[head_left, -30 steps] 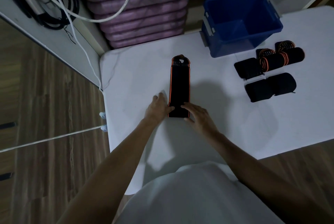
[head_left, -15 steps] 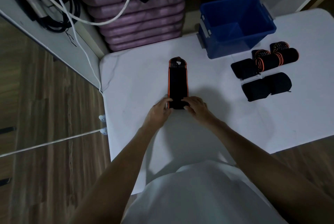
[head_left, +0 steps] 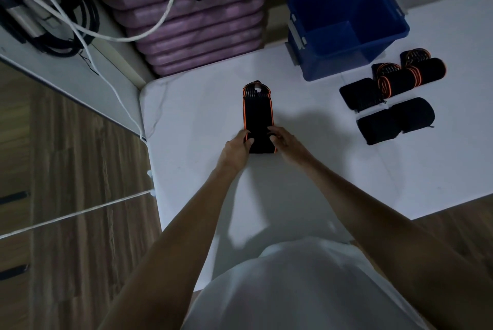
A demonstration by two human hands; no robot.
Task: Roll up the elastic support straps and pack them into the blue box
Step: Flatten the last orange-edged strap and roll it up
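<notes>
Moved: near end of the strap point(head_left: 257, 119) now turned up into a short roll between the fingers; a second ago flat on the worktop point(head_left: 320, 169) under flatter hands.
Left grip: left hand point(head_left: 236, 147) curled, pinching the roll's left end.
Right grip: right hand point(head_left: 285, 143) curled, pinching the roll's right end.
Strap place: mid-worktop, left of and nearer than the blue box point(head_left: 346, 25); loop end toward the far edge.
Long axis: straight away from the body; roll axis crosswise to it.
Key relation: unrolled length just beyond both sets of fingers, both hands equally near; likely next move, rolling forward along that axis.
Open room: bare worktop either side of the strap and beyond its loop end, short of the far edge.
Rolled straps point(head_left: 386, 97): clustered just nearer than the blue box, well right of the hands.
Box: open, nothing visible inside.
Risk: roll skewing if one hand leads.
</notes>
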